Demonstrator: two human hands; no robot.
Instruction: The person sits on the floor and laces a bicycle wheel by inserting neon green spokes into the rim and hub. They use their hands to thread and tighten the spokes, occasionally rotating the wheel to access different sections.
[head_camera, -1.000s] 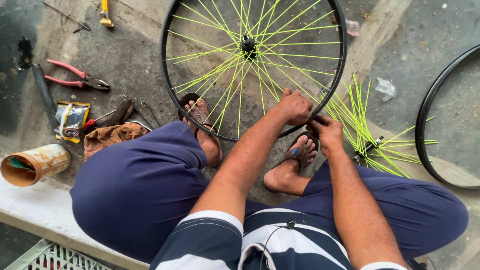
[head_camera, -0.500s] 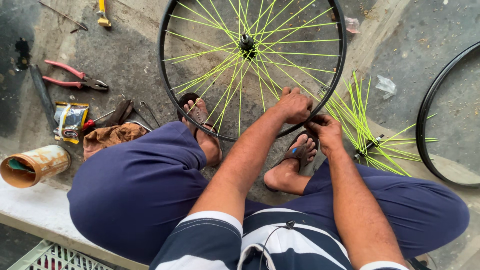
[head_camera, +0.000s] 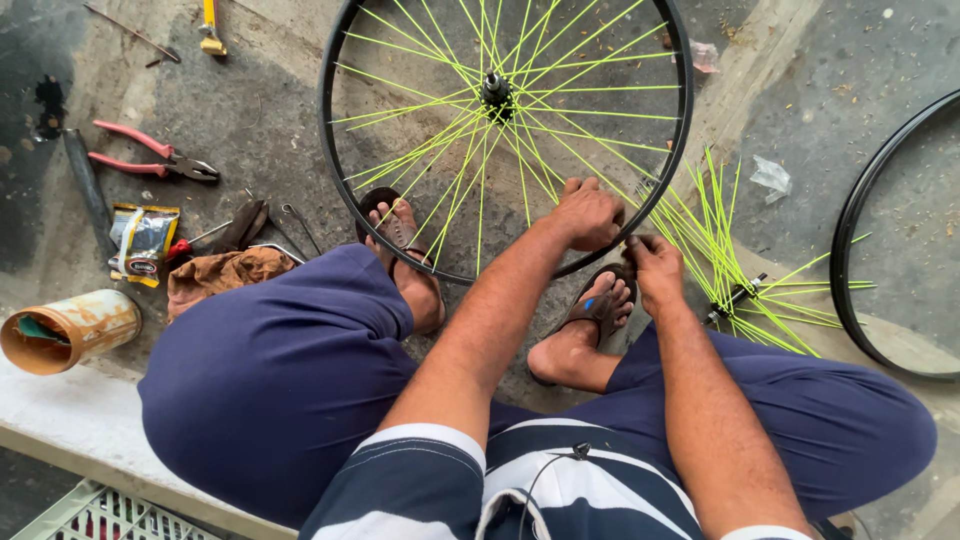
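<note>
Your left hand (head_camera: 590, 212) is curled over the near rim of the wheel (head_camera: 335, 150), which stands on the floor against your feet, its yellow-green spokes (head_camera: 440, 165) fanning from the hub (head_camera: 495, 90). Your right hand (head_camera: 655, 268) is pinched shut at the rim just beside it, probably on a small spoke fitting, though your fingers hide it. If your grip loosens, the wheel could roll off your sandals, or a spoke end could jab your fingers. The second rim (head_camera: 850, 250) at right is cut off.
</note>
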